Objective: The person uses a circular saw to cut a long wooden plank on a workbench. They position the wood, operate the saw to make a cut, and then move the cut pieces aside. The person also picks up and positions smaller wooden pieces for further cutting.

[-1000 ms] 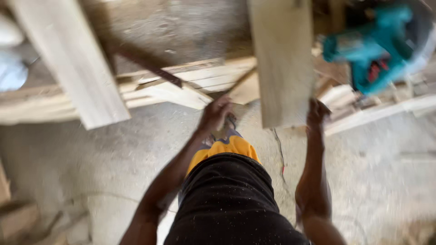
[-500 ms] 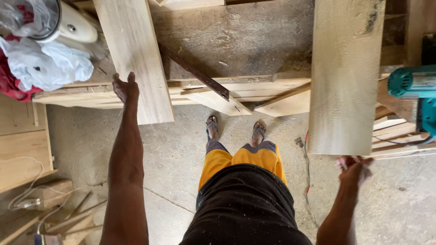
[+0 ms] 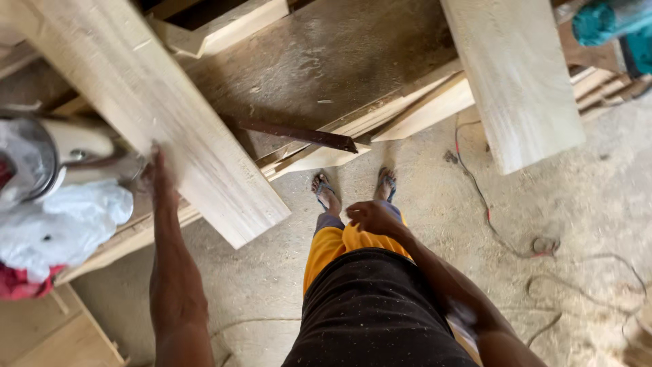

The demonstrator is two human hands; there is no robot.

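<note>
— Pale wood first: the left hand (image 3: pixel 157 178) rests against the long edge of the wide plank (image 3: pixel 153 109) at centre left of the frame. The hand is blurred, so I cannot tell whether the fingers curl round that edge or only press on it.

— And the other hand?

— The right hand (image 3: pixel 372 216) is low in the middle of the frame, loosely curled, holding nothing, hanging over the yellow shorts (image 3: pixel 333 245). The two hands are well apart.

— Where does the plank run?

— From the upper left corner down to its square-cut end near the centre, which overhangs the stack of thinner boards (image 3: pixel 326 149). A second plank (image 3: pixel 516 75) comes down from the top right, its cut end hanging free above the floor.

— What lies between the two?

— A dark worktop (image 3: pixel 319 61), a dark narrow strip (image 3: pixel 299 134) lying across the stack's edge, and below that an open wedge of sawdust-covered floor (image 3: pixel 272 272) where the sandalled feet (image 3: pixel 353 187) stand.

— Anything crowding the sides?

— At left, just beside the left hand, a white machine part (image 3: pixel 75 146) and crumpled white cloth (image 3: pixel 61 231). At right, a thin cable (image 3: pixel 489 211) snakes over the floor, and a teal power tool (image 3: pixel 611 24) sits in the top right corner.
</note>
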